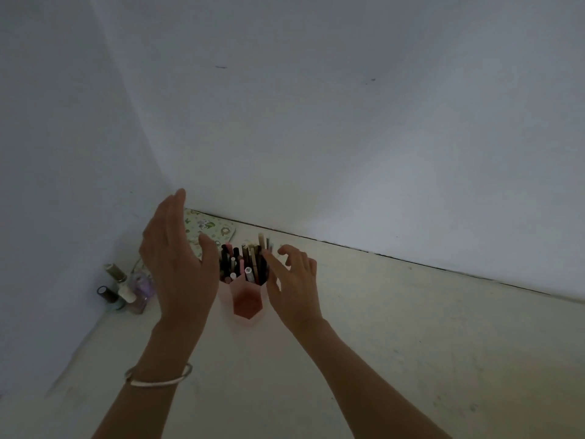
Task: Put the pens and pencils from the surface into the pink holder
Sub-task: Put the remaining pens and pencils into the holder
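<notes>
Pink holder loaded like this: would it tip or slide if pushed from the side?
Probably top-heavy: the pens and pencils stand tall in the back compartments of the pink holder, while its front compartment looks empty, so a high push may tip it. Pushed low, it likely slides, since the surface looks smooth.

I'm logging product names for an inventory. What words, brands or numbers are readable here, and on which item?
No text can be read in this view.
Nail polish bottles: any labels are too small and dim to read.
Pens and pencils in the pink holder: any print is too small to read.
Patterned case: printed pattern only, no legible words.
</notes>
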Motion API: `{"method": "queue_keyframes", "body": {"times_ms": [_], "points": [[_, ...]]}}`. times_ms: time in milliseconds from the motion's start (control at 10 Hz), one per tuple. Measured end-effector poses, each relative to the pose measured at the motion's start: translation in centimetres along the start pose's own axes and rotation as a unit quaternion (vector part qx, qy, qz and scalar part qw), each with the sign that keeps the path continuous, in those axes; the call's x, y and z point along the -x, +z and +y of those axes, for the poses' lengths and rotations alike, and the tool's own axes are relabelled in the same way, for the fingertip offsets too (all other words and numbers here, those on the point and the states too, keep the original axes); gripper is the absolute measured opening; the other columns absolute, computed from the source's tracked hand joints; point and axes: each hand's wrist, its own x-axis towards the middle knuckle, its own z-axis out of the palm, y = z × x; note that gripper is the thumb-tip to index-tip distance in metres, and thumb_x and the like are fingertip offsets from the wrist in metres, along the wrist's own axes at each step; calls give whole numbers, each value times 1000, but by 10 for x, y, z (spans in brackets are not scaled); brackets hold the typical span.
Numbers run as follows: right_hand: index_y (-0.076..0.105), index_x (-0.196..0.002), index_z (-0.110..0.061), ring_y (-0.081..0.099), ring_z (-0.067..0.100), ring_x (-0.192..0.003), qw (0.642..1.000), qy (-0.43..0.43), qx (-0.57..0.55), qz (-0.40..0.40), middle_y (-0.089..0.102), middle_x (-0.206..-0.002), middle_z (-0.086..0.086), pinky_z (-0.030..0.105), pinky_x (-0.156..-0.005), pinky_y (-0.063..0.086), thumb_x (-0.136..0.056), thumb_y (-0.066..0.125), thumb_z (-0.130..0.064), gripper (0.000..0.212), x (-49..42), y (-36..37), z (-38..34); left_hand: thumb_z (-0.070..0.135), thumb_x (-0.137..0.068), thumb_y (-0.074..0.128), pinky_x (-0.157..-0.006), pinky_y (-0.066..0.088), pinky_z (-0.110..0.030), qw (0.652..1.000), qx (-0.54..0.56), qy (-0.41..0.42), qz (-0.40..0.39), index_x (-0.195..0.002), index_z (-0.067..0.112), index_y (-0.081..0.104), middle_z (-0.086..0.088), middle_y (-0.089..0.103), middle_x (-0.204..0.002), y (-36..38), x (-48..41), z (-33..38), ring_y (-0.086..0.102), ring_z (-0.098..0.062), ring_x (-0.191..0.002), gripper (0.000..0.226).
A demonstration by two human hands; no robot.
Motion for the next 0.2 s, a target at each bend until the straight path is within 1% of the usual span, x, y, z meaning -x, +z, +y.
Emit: {"method": "queue_keyframes", "body": {"times_ms": [100, 200], "points": [[45, -140, -21, 54, 19, -96, 1000, 17, -16, 8, 56, -110, 6, 33, -83, 42, -75, 64, -1, 70, -7, -10, -3, 10, -83, 51, -109, 29, -47, 1000, 14, 1, -26, -146, 15, 33, -11, 42, -146, 3, 4, 7, 36, -27, -135, 66], [41, -139, -20, 51, 17, -104, 999, 33, -34, 23, 53, -115, 3, 30, -90, 38, -76, 63, -8, 68, -23, -24, -7, 9, -81, 53, -109, 28, -45, 999, 23, -7, -43, -145, 17, 34, -9, 43, -145, 1, 1, 11, 38, -26, -134, 67]]}}
